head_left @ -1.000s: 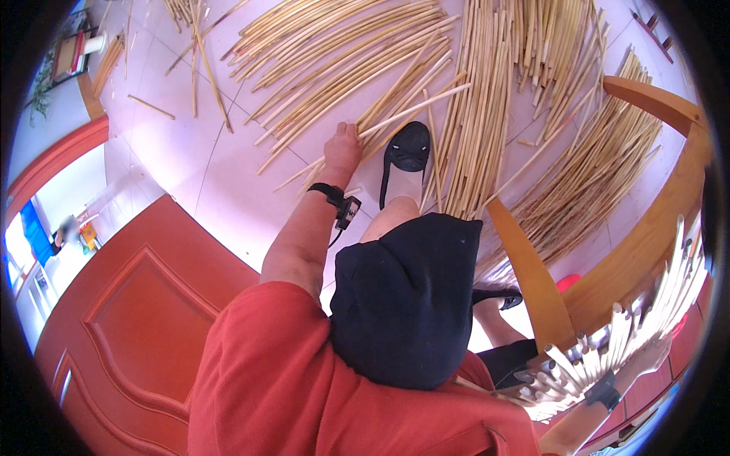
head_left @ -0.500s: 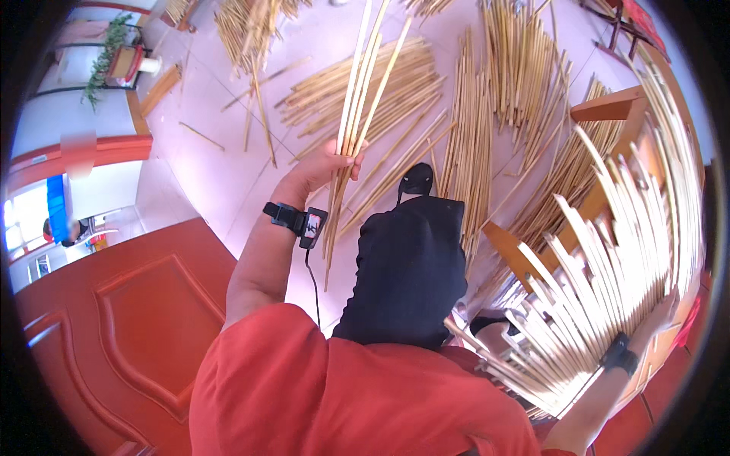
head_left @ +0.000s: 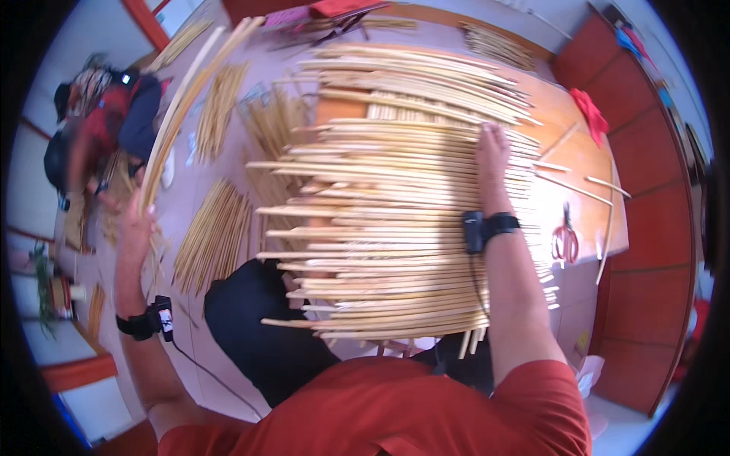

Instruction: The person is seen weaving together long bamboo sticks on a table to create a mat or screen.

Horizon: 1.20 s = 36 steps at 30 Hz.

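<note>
My left hand (head_left: 137, 228), raised at the left, is closed around a few long straw-coloured stalks (head_left: 173, 121) that point up and away from me. Across the wooden table (head_left: 589, 163) lies a broad row of similar stalks (head_left: 388, 228), side by side and running left to right. Their left ends jut out unevenly past the table's edge. My right hand (head_left: 494, 156) rests on this row near its right end, palm down, with nothing seen gripped in it. Each wrist wears a black strap with a small device.
Scissors with red handles (head_left: 565, 242) lie right of the row, near a few loose stalks and a red cloth (head_left: 589, 114). Piles of stalks (head_left: 213, 235) cover parts of the floor at left. A co-worker (head_left: 114, 121) bends down at far left. Reddish-brown cabinets (head_left: 646, 258) stand at right.
My view has swung right, from the floor piles to the table. The left hand still holds its stalks, now at the far left. The right hand remains on the row.
</note>
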### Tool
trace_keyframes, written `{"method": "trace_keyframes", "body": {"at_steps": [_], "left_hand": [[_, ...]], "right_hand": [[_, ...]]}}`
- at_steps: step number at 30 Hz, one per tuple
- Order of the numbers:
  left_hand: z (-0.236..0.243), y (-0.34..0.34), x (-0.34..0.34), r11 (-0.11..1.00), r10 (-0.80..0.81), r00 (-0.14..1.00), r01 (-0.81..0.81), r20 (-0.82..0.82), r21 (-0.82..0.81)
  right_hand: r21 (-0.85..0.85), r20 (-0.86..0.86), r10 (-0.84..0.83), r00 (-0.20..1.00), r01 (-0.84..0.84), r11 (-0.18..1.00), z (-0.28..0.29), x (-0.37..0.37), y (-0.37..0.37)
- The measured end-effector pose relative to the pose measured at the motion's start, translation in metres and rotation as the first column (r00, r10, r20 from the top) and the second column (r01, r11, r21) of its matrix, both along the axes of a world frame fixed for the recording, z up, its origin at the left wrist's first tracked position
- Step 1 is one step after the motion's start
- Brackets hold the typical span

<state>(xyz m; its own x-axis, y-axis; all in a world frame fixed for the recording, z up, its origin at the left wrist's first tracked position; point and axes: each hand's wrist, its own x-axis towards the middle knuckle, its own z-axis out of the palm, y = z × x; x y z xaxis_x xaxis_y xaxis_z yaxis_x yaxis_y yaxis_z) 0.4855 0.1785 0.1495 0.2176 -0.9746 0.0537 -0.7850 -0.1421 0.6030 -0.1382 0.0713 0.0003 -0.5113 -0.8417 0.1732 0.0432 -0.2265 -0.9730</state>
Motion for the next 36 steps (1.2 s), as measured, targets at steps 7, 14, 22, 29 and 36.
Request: {"method": "trace_keyframes", "body": {"at_steps": [7,14,22,29,36], "left_hand": [[0.036,-0.13,-0.295,0.809,-0.574,0.819,0.569,0.01,-0.147],[-0.077,-0.215,-0.447,0.62,-0.753,0.608,0.784,0.252,-0.038],[-0.115,-0.215,-0.476,0.499,-0.707,0.487,0.857,0.513,-0.127],[-0.117,-0.215,-0.472,0.449,-0.727,0.509,0.86,0.461,-0.242],[-0.102,-0.2,-0.453,0.585,-0.72,0.655,0.75,0.228,-0.308]], "right_hand": [[-0.111,0.087,-0.053,0.995,0.062,0.992,0.002,-0.02,0.015],[-0.011,-0.031,-0.013,0.999,0.012,1.0,0.0,-0.002,0.02],[0.038,-0.073,0.051,0.996,-0.049,0.998,0.011,0.008,0.027],[0.02,-0.129,-0.023,0.991,0.026,0.999,0.014,0.01,0.026],[0.093,-0.057,-0.046,0.997,0.051,0.994,0.018,0.009,0.026]]}}
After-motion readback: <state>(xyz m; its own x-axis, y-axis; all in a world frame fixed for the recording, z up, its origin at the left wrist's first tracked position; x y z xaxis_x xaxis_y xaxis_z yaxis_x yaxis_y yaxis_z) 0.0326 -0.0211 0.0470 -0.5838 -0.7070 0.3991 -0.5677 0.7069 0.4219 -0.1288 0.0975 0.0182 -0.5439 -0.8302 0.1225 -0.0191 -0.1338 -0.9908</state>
